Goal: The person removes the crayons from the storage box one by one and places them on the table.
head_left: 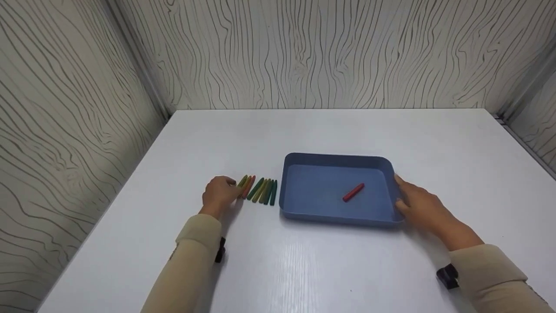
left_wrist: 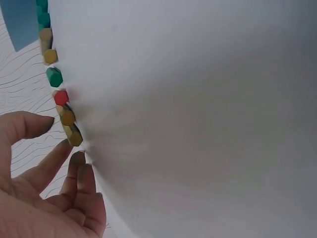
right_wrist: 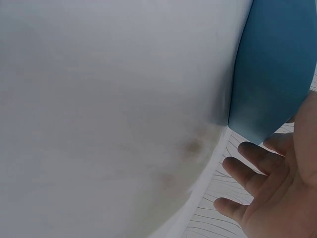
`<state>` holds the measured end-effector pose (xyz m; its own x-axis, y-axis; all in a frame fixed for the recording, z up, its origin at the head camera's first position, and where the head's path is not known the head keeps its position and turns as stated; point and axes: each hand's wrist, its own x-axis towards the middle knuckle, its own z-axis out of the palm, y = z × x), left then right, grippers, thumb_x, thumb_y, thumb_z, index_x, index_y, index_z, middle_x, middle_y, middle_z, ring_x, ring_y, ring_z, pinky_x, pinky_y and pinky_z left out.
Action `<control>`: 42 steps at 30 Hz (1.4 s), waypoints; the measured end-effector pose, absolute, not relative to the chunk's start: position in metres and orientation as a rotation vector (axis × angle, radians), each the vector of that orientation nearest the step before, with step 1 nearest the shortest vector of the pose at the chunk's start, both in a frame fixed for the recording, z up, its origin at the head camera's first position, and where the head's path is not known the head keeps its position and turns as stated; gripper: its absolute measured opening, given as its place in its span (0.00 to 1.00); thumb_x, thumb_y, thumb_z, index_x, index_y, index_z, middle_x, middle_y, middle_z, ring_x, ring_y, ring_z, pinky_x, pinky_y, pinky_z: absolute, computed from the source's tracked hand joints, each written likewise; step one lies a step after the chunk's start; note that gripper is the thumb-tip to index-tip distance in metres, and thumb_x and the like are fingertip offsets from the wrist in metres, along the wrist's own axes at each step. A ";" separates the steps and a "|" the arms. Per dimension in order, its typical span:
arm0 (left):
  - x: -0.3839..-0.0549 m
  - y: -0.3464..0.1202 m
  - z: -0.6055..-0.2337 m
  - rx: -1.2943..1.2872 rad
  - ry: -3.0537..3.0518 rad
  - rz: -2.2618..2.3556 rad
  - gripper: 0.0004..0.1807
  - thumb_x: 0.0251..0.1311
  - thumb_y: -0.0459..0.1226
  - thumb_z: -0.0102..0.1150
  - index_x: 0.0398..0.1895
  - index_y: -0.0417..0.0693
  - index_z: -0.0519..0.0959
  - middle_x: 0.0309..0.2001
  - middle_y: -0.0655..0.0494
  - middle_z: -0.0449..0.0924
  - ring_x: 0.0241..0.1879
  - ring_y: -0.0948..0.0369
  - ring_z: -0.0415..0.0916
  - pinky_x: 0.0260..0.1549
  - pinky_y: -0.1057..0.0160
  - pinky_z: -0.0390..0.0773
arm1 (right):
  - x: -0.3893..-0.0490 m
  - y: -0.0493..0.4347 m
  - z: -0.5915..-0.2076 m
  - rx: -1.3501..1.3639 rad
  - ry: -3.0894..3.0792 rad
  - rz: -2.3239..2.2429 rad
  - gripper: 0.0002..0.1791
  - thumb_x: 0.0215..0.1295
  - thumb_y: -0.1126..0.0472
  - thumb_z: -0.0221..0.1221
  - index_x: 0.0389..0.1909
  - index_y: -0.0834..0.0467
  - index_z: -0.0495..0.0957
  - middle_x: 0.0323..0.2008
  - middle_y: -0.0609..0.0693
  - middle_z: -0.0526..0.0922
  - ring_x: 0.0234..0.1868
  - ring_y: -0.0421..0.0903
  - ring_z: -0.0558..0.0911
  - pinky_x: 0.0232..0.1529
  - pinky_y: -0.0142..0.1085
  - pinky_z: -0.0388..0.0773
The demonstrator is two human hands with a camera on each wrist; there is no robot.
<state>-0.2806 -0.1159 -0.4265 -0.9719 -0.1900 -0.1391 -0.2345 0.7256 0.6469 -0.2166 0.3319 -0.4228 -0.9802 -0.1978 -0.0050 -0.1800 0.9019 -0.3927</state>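
Observation:
On the white table (head_left: pixel 260 269) several crayons lie side by side: green (head_left: pixel 273 192), olive-yellow and orange-red ones (head_left: pixel 249 188). My left hand (head_left: pixel 220 193) is at the left end of this row. Its index fingertip touches the yellowish end crayon (left_wrist: pixel 73 136), while the thumb stands a little apart from it in the left wrist view. Right of the row is a shallow blue tray (head_left: pixel 339 217) with one red crayon (head_left: pixel 353 192) lying inside. My right hand (head_left: pixel 428 211) holds the tray's right wall, its thumb over the rim and other fingers outside.
A white wall with dark wood-grain lines (head_left: pixel 299 56) rises behind the table, and a similar wall (head_left: pixel 65 130) stands on the left. A black wrist device (head_left: pixel 447 276) sits under the right sleeve, another (head_left: pixel 220 250) by the left sleeve.

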 end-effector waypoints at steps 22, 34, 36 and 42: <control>-0.288 -0.104 -0.411 -0.190 3.029 0.829 0.53 0.48 0.64 0.60 0.72 0.42 0.58 0.69 0.37 0.55 0.66 0.42 0.54 0.58 0.40 0.58 | -0.217 0.331 -0.422 -0.273 3.009 -0.628 0.36 0.69 0.61 0.47 0.73 0.67 0.45 0.66 0.73 0.56 0.65 0.72 0.56 0.60 0.63 0.53; -0.293 -0.075 -0.391 -0.114 3.149 0.842 0.55 0.46 0.63 0.64 0.73 0.44 0.56 0.71 0.38 0.50 0.69 0.44 0.47 0.61 0.42 0.54 | -0.217 0.332 -0.423 -0.284 3.004 -0.630 0.36 0.70 0.61 0.47 0.73 0.68 0.45 0.67 0.73 0.55 0.65 0.72 0.55 0.61 0.63 0.51; -0.294 -0.067 -0.388 -0.076 3.156 0.845 0.55 0.46 0.63 0.64 0.72 0.44 0.57 0.71 0.38 0.51 0.69 0.44 0.48 0.60 0.42 0.55 | -0.217 0.331 -0.423 -0.283 3.003 -0.622 0.36 0.69 0.61 0.47 0.73 0.67 0.44 0.67 0.73 0.55 0.65 0.72 0.55 0.61 0.63 0.51; -0.295 -0.039 -0.386 0.037 3.174 0.796 0.54 0.46 0.63 0.65 0.72 0.45 0.59 0.70 0.39 0.53 0.69 0.45 0.49 0.59 0.44 0.57 | -0.217 0.330 -0.422 -0.286 3.014 -0.602 0.36 0.69 0.60 0.48 0.73 0.67 0.45 0.66 0.73 0.56 0.65 0.72 0.56 0.61 0.62 0.52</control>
<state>-0.2953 -0.0394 -0.3861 -0.9912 -0.0097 0.1317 0.0536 0.8818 0.4686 -0.2173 0.3305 -0.4219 -0.9813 -0.1915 -0.0178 -0.1699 0.9068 -0.3857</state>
